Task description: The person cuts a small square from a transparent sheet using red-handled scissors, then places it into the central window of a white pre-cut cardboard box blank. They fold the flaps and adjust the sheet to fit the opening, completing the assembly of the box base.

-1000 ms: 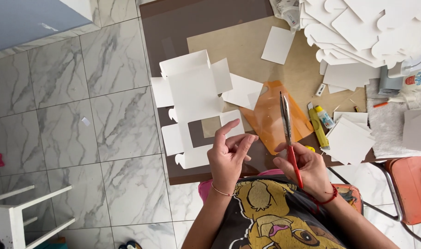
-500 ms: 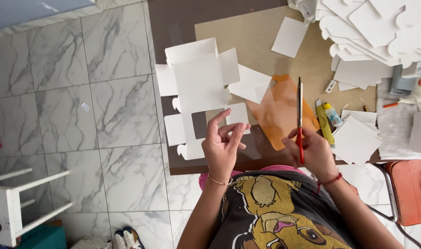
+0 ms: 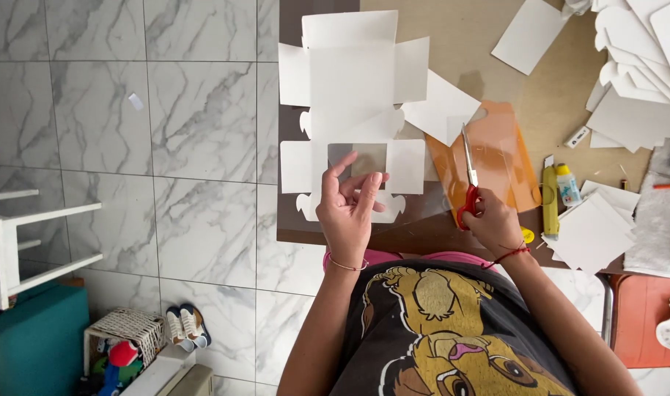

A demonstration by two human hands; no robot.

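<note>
You have a flat white box cutout (image 3: pixel 353 81) lying unfolded on the tabletop (image 3: pixel 540 110), its square window near the front edge. Your red-handled scissors (image 3: pixel 468 180) stand closed, blades pointing away, over the orange sheet (image 3: pixel 507 158).

A brown table (image 3: pixel 540 95) carries a flat white box cutout (image 3: pixel 353 81), an orange sheet (image 3: pixel 500 158), a yellow cutter (image 3: pixel 550 202), a small glue bottle (image 3: pixel 567 185) and stacks of white card (image 3: pixel 639 66). Beside it lies a marble-tiled floor (image 3: pixel 130 147).

On the tabletop (image 3: pixel 496 44), the flat box cutout (image 3: pixel 353 81) lies left of the plastic sheet (image 3: pixel 500 158), with card stacks (image 3: pixel 635 73) at far right.
</note>
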